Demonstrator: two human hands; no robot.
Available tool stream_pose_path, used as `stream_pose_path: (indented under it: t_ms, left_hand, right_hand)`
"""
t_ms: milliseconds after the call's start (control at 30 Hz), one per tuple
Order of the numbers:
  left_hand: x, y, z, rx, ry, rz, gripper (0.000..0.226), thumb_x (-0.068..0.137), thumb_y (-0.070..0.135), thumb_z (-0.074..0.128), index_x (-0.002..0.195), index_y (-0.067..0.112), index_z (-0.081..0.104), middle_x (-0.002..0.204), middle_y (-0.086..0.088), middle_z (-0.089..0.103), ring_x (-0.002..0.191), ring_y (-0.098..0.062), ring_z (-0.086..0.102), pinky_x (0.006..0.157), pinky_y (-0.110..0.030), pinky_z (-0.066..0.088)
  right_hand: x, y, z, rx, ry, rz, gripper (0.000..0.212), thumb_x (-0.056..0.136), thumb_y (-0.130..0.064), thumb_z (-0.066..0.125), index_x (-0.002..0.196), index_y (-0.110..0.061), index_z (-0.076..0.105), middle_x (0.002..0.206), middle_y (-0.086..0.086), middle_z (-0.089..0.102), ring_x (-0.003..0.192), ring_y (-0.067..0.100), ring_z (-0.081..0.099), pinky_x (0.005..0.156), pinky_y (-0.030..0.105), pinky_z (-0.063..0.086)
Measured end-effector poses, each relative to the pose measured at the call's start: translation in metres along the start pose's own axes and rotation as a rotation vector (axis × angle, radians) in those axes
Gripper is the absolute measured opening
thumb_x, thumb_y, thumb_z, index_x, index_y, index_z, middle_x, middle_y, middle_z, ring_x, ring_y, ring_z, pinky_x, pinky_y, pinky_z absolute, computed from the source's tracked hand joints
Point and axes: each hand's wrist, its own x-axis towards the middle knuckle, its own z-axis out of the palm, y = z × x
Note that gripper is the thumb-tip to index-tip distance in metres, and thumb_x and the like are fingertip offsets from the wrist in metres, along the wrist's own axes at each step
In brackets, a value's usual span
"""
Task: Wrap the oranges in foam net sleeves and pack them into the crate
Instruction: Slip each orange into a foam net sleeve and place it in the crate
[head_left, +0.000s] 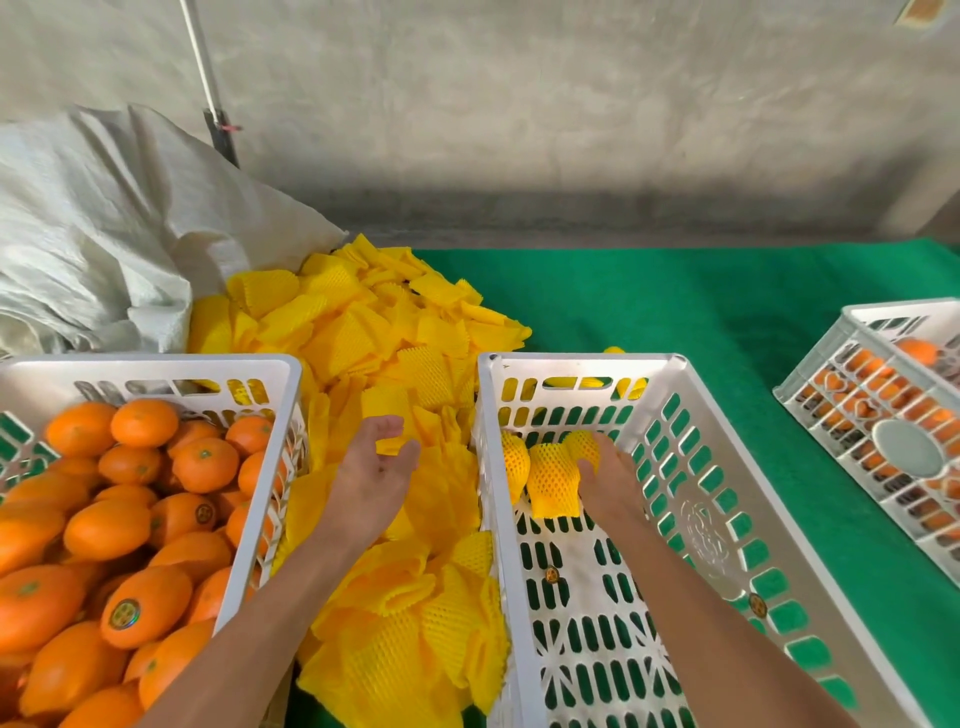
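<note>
Head view, left hand: the left hand (376, 460) hangs palm-up over the heap of loose yellow foam net sleeves (395, 332), fingers loosely spread toward 12 o'clock, fingertips touching one small yellow sleeve (390, 446); whether it pinches it cannot be told
Head view, right hand: the right hand (610, 480) reaches into the white slotted plastic crate (670, 410), fingers curled down against the wrapped oranges; the tips are hidden, so a true grip cannot be told
Wrapped fruit: three oranges in yellow foam net sleeves (551, 480) lie in a row at the crate's 10 o'clock corner, touching each other; the middle one has its long axis running 12 to 6 o'clock, open sleeve end toward 6
Loose fruit: a white slotted plastic basket of bare oranges (150, 374) at 9 o'clock, too many to count, several with round stickers
Other crates: a third white slotted crate (878, 415) with oranges at 3 o'clock, well apart
Surface: green felt table cover (675, 291)
Behind: white woven sack (88, 228) at 10 o'clock
</note>
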Motion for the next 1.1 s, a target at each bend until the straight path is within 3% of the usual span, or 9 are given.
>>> stream_pose_path:
  t_ms: [200,300,400,467,633,767,900,1033,1100]
  left_hand:
    - [-0.001,-0.003,-0.001,0.078,-0.022,0.046,0.034,0.102,0.034,0.062,0.133,0.025,0.054,0.130,0.000,0.062,0.106,-0.019,0.067,0.086,-0.049,0.061]
    - [-0.002,-0.003,-0.002,0.084,-0.034,0.047,0.035,0.102,0.035,0.061,0.134,0.025,0.054,0.129,-0.004,0.063,0.108,-0.020,0.066,0.086,-0.047,0.061]
    - [-0.001,-0.002,-0.003,0.070,-0.039,0.047,0.036,0.102,0.035,0.061,0.135,0.024,0.054,0.134,-0.003,0.060,0.111,-0.020,0.066,0.087,-0.048,0.061]
    - [0.000,-0.003,-0.003,0.073,-0.043,0.043,0.035,0.102,0.035,0.061,0.135,0.026,0.054,0.133,-0.005,0.061,0.111,-0.020,0.065,0.087,-0.045,0.061]
    - [0.000,-0.004,-0.004,0.083,-0.053,0.048,0.030,0.102,0.034,0.060,0.131,0.028,0.055,0.128,-0.007,0.063,0.109,-0.018,0.064,0.081,-0.038,0.061]
    - [-0.001,-0.003,-0.005,0.085,-0.048,0.062,0.031,0.103,0.034,0.060,0.132,0.027,0.055,0.129,-0.006,0.062,0.109,-0.017,0.064,0.082,-0.038,0.061]
    - [-0.001,-0.002,-0.005,0.088,-0.048,0.065,0.032,0.103,0.034,0.059,0.133,0.026,0.054,0.130,-0.005,0.062,0.109,-0.017,0.064,0.078,-0.033,0.060]
    - [-0.001,-0.002,-0.005,0.139,-0.059,0.082,0.029,0.103,0.033,0.059,0.131,0.025,0.057,0.128,0.004,0.060,0.104,-0.007,0.062,0.062,-0.009,0.048]
    - [-0.001,-0.002,-0.006,0.206,-0.106,0.109,0.023,0.104,0.030,0.059,0.125,0.022,0.060,0.125,0.007,0.063,0.103,-0.004,0.062,0.062,-0.009,0.047]
  right_hand:
    - [0.003,0.002,0.009,0.102,-0.031,0.064,0.065,0.107,-0.028,0.047,0.159,-0.005,0.016,0.164,0.020,0.026,0.148,0.040,0.031,0.117,0.051,0.032]
    - [0.004,0.006,0.007,-0.093,-0.042,0.021,0.064,0.107,-0.036,0.042,0.160,-0.010,0.018,0.166,0.016,0.020,0.150,0.039,0.028,0.119,0.053,0.031]
    - [0.004,0.006,0.003,-0.266,0.039,-0.219,0.061,0.097,-0.039,0.054,0.152,-0.020,0.035,0.166,0.008,0.022,0.152,0.031,0.024,0.122,0.051,0.026]
    - [0.003,0.007,0.002,-0.351,-0.034,-0.360,0.066,0.090,-0.047,0.061,0.148,-0.026,0.039,0.166,0.003,0.021,0.154,0.025,0.017,0.123,0.048,0.018]
    - [-0.002,0.019,0.013,-0.635,-0.137,-0.425,0.099,0.085,-0.070,0.060,0.161,-0.029,0.013,0.170,0.001,-0.011,0.156,0.027,-0.017,0.125,0.052,-0.004]
    - [-0.004,0.009,0.014,-0.661,-0.052,-0.346,0.082,0.098,-0.060,0.051,0.162,-0.032,0.008,0.171,-0.001,0.000,0.157,0.030,-0.007,0.126,0.050,0.005]
    - [-0.012,-0.011,0.021,-0.594,0.015,-0.285,0.067,0.105,-0.049,0.045,0.161,-0.028,0.015,0.166,-0.002,0.024,0.153,0.025,0.020,0.124,0.042,0.019]
    - [-0.019,-0.018,0.023,-0.348,-0.025,-0.262,0.062,0.099,-0.027,0.064,0.151,-0.019,0.030,0.154,0.006,0.035,0.133,0.026,0.046,0.102,0.037,0.050]
    - [-0.015,-0.025,0.015,-0.400,-0.043,-0.258,0.059,0.098,-0.036,0.063,0.148,-0.020,0.035,0.149,0.005,0.042,0.128,0.026,0.052,0.098,0.038,0.053]
